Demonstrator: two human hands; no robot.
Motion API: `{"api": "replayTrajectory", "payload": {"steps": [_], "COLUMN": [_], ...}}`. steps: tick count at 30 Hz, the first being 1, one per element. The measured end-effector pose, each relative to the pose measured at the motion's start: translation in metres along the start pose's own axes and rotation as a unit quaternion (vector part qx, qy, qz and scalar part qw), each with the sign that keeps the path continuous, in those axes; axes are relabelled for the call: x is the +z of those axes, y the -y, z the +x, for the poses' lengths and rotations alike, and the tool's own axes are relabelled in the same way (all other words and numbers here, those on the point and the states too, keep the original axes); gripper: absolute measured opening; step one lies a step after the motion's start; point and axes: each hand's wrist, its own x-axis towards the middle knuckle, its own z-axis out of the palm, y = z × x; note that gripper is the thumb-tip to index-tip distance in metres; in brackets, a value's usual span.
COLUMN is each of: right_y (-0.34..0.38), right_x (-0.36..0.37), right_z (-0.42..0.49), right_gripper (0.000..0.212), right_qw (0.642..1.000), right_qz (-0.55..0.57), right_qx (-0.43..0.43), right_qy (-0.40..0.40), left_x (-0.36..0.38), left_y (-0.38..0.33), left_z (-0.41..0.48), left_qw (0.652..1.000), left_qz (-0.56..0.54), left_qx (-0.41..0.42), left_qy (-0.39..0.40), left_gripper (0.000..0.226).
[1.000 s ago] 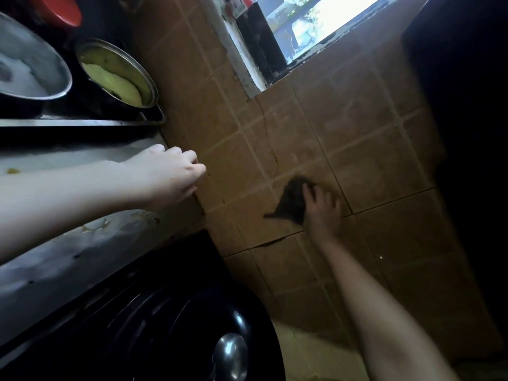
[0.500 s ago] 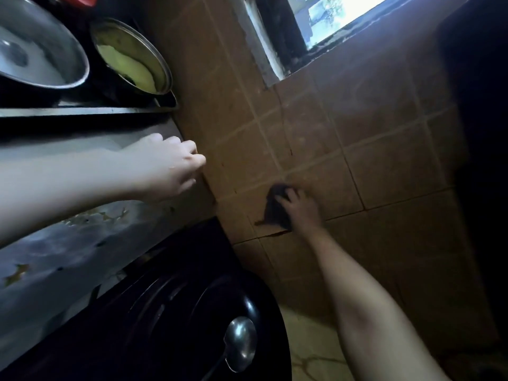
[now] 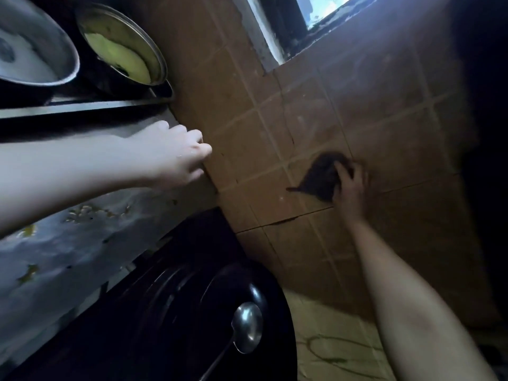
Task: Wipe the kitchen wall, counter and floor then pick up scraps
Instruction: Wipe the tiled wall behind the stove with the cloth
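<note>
A ladle (image 3: 247, 328) lies in the near black wok (image 3: 178, 312); the left hand (image 3: 176, 158) curls over the scrap-dotted table (image 3: 68, 270) edge. Farther, the right hand (image 3: 350, 185) grips a bunched dark cloth (image 3: 320, 177) against the tiled wall (image 3: 384, 119); its loose corner could slip free

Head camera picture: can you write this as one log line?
step: wiping tiled wall | right hand: holds dark cloth against it | left hand: at edge of counter
</note>
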Motion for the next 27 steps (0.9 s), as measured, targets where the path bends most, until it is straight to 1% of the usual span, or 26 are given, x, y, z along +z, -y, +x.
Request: {"api": "replayTrajectory", "payload": {"steps": [2, 3, 4, 6, 8, 9, 10, 11, 12, 13, 16, 17, 18, 20, 22, 25, 27], "right_y": [-0.007, -0.009, -0.01, -0.007, 0.003, 0.009, 0.015, 0.02, 0.024, 0.026, 0.024, 0.024, 0.023, 0.027, 0.037, 0.059, 0.074], "right_x": [-0.013, -0.018, -0.02, -0.015, 0.002, 0.013, 0.027, 0.043, 0.058, 0.072, 0.102, 0.107, 0.114, 0.116, 0.111, 0.098, 0.089], "right_z": [0.019, 0.025, 0.027, 0.021, 0.003, -0.01, -0.023, -0.038, -0.053, -0.069, -0.112, -0.12, -0.125, -0.122, -0.11, -0.082, -0.058], "right_gripper": [0.055, 0.055, 0.055, 0.054, 0.054, 0.053, 0.052, 0.05, 0.046, 0.042, 0.028, 0.024, 0.024, 0.018, 0.028, 0.036, 0.039], "right_qw": [0.995, 0.992, 0.99, 0.991, 0.998, 1.0, 0.994, 0.978, 0.957, 0.938, 0.898, 0.89, 0.886, 0.898, 0.912, 0.935, 0.956], "right_qz": [0.017, 0.014, 0.011, 0.009, 0.008, -0.017, -0.059, -0.105, -0.148, -0.184, -0.249, -0.255, -0.256, -0.253, -0.247, -0.218, -0.183], "right_qx": [0.066, 0.085, 0.088, 0.074, 0.031, -0.013, -0.075, -0.139, -0.192, -0.228, -0.289, -0.302, -0.319, -0.315, -0.304, -0.276, -0.229], "right_qy": [-0.066, -0.092, -0.109, -0.107, -0.06, -0.013, 0.049, 0.112, 0.158, 0.186, 0.219, 0.225, 0.22, 0.175, 0.12, 0.044, 0.023], "left_x": [0.0, 0.0, 0.0, 0.0, 0.001, 0.002, 0.004, 0.006, 0.007, 0.008, 0.009, 0.009, 0.008, 0.007, 0.008, 0.014, 0.023], "left_y": [-0.01, -0.014, -0.019, -0.028, -0.038, -0.044, -0.051, -0.056, -0.061, -0.066, -0.077, -0.08, -0.082, -0.086, -0.086, -0.085, -0.084], "left_z": [-0.002, -0.003, -0.005, -0.009, -0.014, -0.017, -0.021, -0.024, -0.027, -0.03, -0.04, -0.042, -0.043, -0.046, -0.046, -0.046, -0.046], "left_qw": [1.0, 1.0, 1.0, 1.0, 1.0, 1.0, 1.0, 1.0, 1.0, 1.0, 0.999, 0.999, 0.999, 0.999, 0.999, 0.999, 0.999], "left_qz": [0.002, 0.007, 0.012, 0.016, 0.016, 0.016, 0.014, 0.012, 0.013, 0.015, 0.027, 0.033, 0.036, 0.034, 0.029, 0.031, 0.028], "left_qx": [0.005, 0.008, 0.013, 0.018, 0.016, 0.013, 0.01, 0.009, 0.01, 0.011, 0.009, 0.007, 0.004, -0.002, -0.011, -0.027, -0.037], "left_qy": [-0.002, 0.0, 0.002, 0.005, 0.008, 0.01, 0.013, 0.016, 0.018, 0.019, 0.016, 0.013, 0.007, -0.005, -0.014, -0.007, 0.005], "left_gripper": [0.038, 0.038, 0.038, 0.038, 0.036, 0.035, 0.034, 0.034, 0.033, 0.032, 0.032, 0.032, 0.032, 0.031, 0.033, 0.034, 0.034]}}
